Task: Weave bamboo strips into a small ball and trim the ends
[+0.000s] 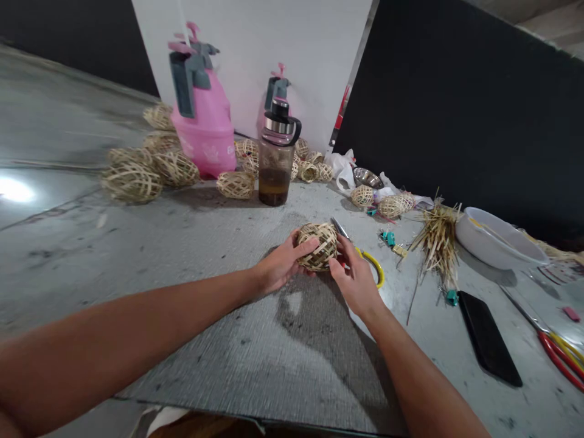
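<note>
A small woven ball (pixel 318 245) sits just in front of the bottle (pixel 276 164), on the side nearer the person and a little to its right, low over the grey mat (pixel 255 340). Both hands hold it between them. The left hand (pixel 279 266) comes in from the bottle's near-left side and wraps the ball's left flank, with the thumb laid over the top weave and the fingers curled beneath, so it is firmly closed on the ball. The right hand (pixel 358 281) meets it from the opposite side, its thumb and fingertips pressed against the ball's right lower edge, so that hand is closed on it too. The ball is roughly round, slightly wider than tall, and its wider span runs from hand to hand. Both hands are in contact, and the left covers more of the surface. Yellow-handled scissors (pixel 376 267) run beneath the right hand, the blade tip pointing back toward the bottle just beside the ball; I cannot tell whether that hand also grips them or they simply lie on the table. A bundle of strips (pixel 435 240), a white bowl (pixel 495 237) and a black phone (pixel 488 337) lie farther right of the bottle
</note>
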Demonstrator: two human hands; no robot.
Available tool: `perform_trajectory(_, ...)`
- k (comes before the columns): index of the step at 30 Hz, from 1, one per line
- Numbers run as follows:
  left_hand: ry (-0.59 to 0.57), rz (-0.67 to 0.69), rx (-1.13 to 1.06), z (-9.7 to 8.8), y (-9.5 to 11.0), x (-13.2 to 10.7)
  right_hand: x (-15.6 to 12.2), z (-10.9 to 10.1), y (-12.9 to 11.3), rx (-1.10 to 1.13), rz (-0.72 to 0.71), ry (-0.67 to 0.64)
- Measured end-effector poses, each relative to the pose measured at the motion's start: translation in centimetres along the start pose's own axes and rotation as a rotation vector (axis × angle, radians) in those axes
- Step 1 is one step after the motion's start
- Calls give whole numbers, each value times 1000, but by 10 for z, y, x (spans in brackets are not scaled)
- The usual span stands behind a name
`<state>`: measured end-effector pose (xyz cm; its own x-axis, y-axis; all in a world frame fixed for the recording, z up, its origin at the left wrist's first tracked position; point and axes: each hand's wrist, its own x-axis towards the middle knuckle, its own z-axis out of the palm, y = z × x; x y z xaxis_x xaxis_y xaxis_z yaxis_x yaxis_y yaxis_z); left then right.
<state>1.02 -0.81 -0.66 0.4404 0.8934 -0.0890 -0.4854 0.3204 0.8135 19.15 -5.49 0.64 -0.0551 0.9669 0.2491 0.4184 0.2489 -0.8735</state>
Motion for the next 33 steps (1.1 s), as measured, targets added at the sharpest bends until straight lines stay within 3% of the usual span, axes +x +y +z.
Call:
perform_trajectory(8,-47,7,-4,-1,-3,-1,0,0,2,-67,11,7)
perform_trajectory(18,-77,19,10,-1,-5,1,2,4,6,-193,-36,109)
perform_trajectory(22,-80,13,-3,-4,-4,1,3,3,5,-131,-30,98)
perform_trajectory(27,-190,-35,-91,-6,-1,3,5,0,9,31,-3,63)
perform_trajectory(33,-46,40,-64,-4,2,5,6,-1,16,63,-11,89)
